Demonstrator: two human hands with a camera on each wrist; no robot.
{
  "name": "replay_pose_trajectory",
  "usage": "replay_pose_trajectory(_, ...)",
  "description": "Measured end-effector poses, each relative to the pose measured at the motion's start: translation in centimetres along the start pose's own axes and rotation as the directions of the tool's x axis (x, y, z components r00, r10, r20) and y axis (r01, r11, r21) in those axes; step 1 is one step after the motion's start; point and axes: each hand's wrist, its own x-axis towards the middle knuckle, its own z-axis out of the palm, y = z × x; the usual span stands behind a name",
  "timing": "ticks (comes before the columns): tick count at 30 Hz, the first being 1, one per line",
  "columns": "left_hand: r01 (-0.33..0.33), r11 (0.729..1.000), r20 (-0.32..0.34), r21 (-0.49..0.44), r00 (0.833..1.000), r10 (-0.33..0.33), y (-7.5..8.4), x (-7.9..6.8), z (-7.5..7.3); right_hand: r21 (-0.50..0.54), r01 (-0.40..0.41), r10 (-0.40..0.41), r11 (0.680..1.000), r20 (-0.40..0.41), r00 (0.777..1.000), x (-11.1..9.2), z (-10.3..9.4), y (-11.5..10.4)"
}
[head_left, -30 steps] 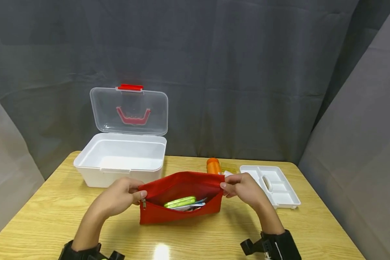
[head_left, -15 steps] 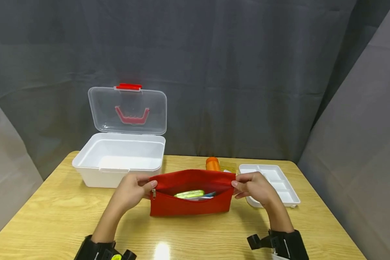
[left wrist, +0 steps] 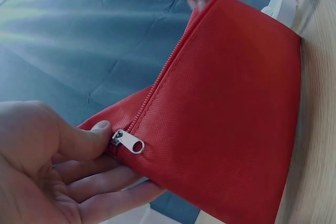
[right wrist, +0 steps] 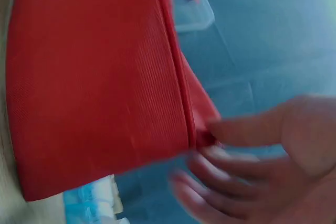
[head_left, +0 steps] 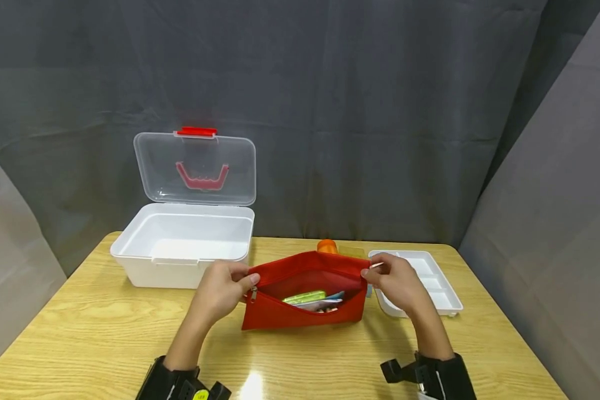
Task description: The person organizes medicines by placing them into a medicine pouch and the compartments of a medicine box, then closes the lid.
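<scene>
A red zippered pouch (head_left: pixel 275 315) is held up at its two top corners, its mouth spread wide. My left hand (head_left: pixel 224 290) pinches the left corner between thumb and fingers, right beside the silver zipper pull (left wrist: pixel 130 142). At the opposite corner, my right hand (head_left: pixel 397 282) pinches the fabric in the same way. Inside the pouch lie a bright green packet (head_left: pixel 305 298), a blue-and-white item (head_left: pixel 325 303) and some small pieces partly hidden by the front panel. In the head view the pouch tilts, right end higher.
A white box (head_left: pixel 180 273) stands at the back left, its clear lid (head_left: pixel 195 150) raised. Behind the pouch an orange cap (head_left: pixel 327 245) shows, with a yellow item (head_left: pixel 351 251) beside it. A white compartment tray (head_left: pixel 442 289) lies at the right, partly behind my right hand.
Both hands have moved to the right with the pouch between them. The pouch has also shifted slightly away from me, and its mouth still stands open.
</scene>
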Motion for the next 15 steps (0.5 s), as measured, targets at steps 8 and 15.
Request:
replay_pose_trajectory(8,-0.078,0.996,-0.048,0.043,0.996,0.080,1.9,-1.0,0.6,-0.039,0.236,-0.233,0.971,-0.366,0.901,-4.1,3.3,-6.4)
replay_pose_trajectory(15,-0.196,0.978,-0.077,0.070,0.977,0.201,2.7,-1.8,1.4,0.021,0.352,-0.352,0.936,0.089,0.932,-7.7,7.4,-9.7)
